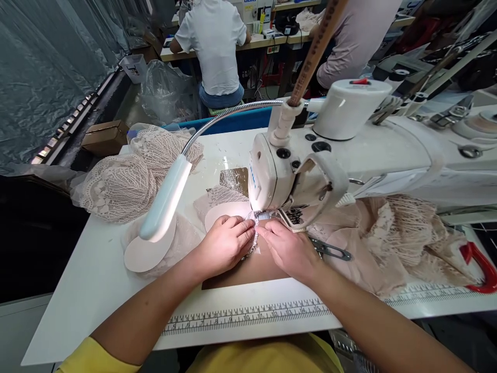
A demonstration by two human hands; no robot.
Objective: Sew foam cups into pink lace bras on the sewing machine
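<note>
My left hand (227, 243) and my right hand (287, 248) lie side by side on the white table, fingertips meeting on a small piece of beige lace (254, 239) just in front of the needle area of a white sewing machine (295, 176). Both hands pinch the lace with fingers pressed together. A pale foam bra cup (223, 212) lies under and beyond my left hand. Another cup (142, 254) lies at the left, under the white gooseneck lamp (165, 199).
A heap of lace (124, 176) sits at the back left and more beige fabric (388, 233) at the right. Thread snips (332, 251) lie beside my right hand; red-handled scissors (479, 264) at the far right. A ruler strip (248, 313) runs along the table front. Two people sit at tables behind.
</note>
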